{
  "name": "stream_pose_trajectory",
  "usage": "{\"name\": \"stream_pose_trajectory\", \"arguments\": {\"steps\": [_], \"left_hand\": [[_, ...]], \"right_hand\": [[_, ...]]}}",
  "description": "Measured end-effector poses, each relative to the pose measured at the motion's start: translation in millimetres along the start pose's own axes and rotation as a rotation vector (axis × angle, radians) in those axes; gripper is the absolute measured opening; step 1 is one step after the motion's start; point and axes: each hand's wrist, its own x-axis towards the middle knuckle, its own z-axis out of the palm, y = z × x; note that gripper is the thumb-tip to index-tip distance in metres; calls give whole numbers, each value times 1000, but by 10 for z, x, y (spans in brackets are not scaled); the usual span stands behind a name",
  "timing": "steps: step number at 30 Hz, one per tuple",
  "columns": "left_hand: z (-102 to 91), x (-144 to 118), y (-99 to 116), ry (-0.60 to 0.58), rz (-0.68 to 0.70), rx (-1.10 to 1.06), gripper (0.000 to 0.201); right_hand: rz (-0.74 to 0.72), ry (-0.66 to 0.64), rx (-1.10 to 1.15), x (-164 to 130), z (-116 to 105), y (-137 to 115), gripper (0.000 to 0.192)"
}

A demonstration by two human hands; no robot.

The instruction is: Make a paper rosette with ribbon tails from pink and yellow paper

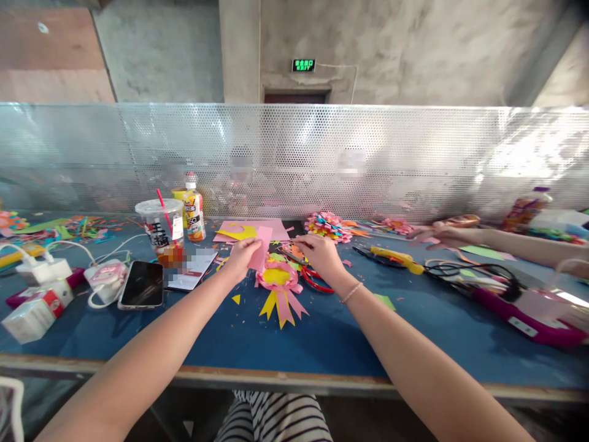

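Note:
My left hand (243,253) pinches a small pink paper strip (260,248), held upright above the blue table (322,344). Just below lies a pink and yellow paper rosette (277,281) with ribbon tails. My right hand (319,253) rests fingers-down on a pile of coloured paper pieces (291,252), beside red-handled scissors (315,280). Whether it grips anything, I cannot tell.
To the left are a phone (142,284), a lidded drink cup with a straw (161,228), a bottle (194,212) and chargers (43,270). Pink and yellow sheets (248,231) and a paper flower (327,224) lie behind. A yellow glue gun (396,258) and another person's arm (501,242) are right.

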Motion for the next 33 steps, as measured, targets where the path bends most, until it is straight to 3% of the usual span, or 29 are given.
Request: {"name": "stream_pose_trajectory", "arguments": {"steps": [7, 15, 19, 33], "left_hand": [[-57, 58, -103, -21, 28, 130, 27], [-75, 83, -155, -50, 68, 199, 26], [-68, 70, -142, -6, 55, 186, 24], [-69, 68, -119, 34, 44, 145, 21]], "right_hand": [[85, 126, 200, 30, -73, -17, 18], [352, 6, 648, 6, 80, -80, 16], [377, -55, 748, -51, 157, -169, 19], [313, -155, 435, -46, 102, -147, 22]]}}
